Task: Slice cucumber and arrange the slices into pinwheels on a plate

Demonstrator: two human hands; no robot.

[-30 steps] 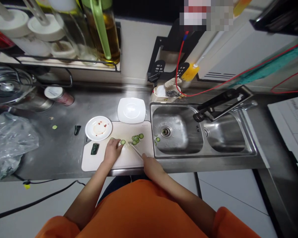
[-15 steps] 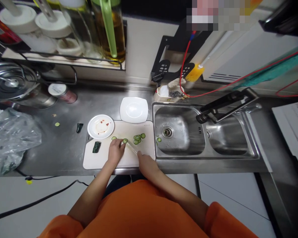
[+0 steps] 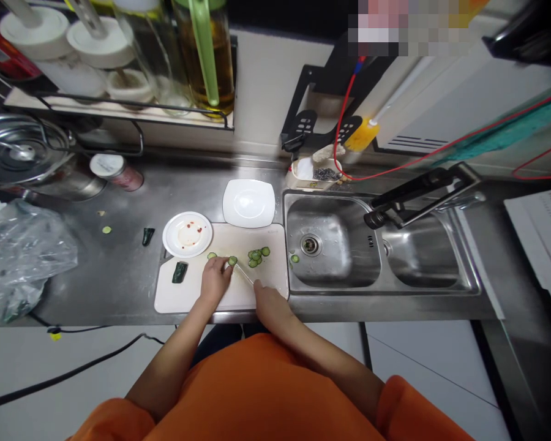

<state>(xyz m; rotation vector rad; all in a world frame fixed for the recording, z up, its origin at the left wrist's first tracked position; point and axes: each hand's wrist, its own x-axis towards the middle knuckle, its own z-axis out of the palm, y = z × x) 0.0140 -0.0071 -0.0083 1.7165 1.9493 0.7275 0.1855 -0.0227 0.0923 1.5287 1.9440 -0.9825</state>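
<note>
On the white cutting board (image 3: 174,300), my left hand (image 3: 215,280) is closed on a piece of cucumber (image 3: 232,261), its cut face turned to the right. My right hand (image 3: 272,306) grips a knife (image 3: 245,272), whose thin blade reaches up and left to that cut face. The knife's handle is hidden in my fist. To the right of the blade lies a small heap of cucumber slices (image 3: 254,257). One more slice (image 3: 212,255) shows just above my left hand. A dark green cucumber chunk (image 3: 179,272) rests on the board's left part.
A round white plate (image 3: 187,250) with red bits overlaps the board's upper left corner. Behind the board stands a square white plate (image 3: 248,205). A double steel sink (image 3: 333,285) adjoins on the right. Left are a cucumber end (image 3: 147,236) and a plastic bag (image 3: 22,257).
The whole view has shifted very slightly. Both hands, the knife and the cucumber keep almost the same places on the board.
</note>
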